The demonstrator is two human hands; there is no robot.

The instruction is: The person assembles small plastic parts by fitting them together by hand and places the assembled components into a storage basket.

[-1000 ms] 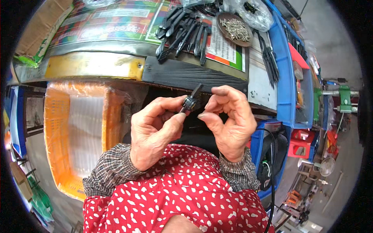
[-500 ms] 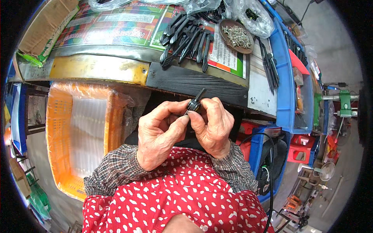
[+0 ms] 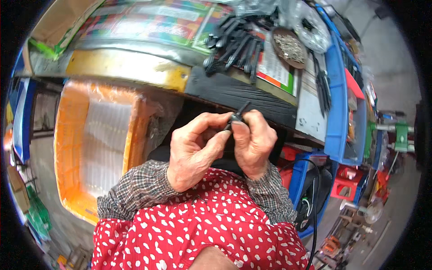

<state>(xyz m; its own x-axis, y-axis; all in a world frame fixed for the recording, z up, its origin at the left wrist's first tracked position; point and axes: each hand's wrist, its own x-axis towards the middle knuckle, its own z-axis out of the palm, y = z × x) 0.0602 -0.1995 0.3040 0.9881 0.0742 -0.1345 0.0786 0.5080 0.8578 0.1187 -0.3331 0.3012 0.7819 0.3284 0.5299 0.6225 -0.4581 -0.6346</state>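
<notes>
Between my two hands, at the front edge of the workbench, is a small black plastic part point(image 3: 236, 118) with a thin arm pointing up and to the right. My left hand point(image 3: 194, 148) pinches it from the left between thumb and fingers. From the right, my right hand point(image 3: 254, 146) grips it too, its thumb pressed over the part. The fingers cover much of the piece, so its exact kind does not show. Beyond my hands, a pile of long black plastic pieces point(image 3: 236, 47) lies on the bench, beside a brown dish point(image 3: 279, 53) of small metal screws point(image 3: 291, 47).
An orange crate point(image 3: 72, 153) lined with clear plastic stands below the bench at left. Blue bins point(image 3: 335, 103) sit along the right side, near a few loose black pieces point(image 3: 322, 87). A cardboard box point(image 3: 56, 22) occupies the far left corner.
The whole view has shifted a little, moving the bench and hands rightward in the picture. My right thumb has moved up onto the black part; both hands keep holding it.
</notes>
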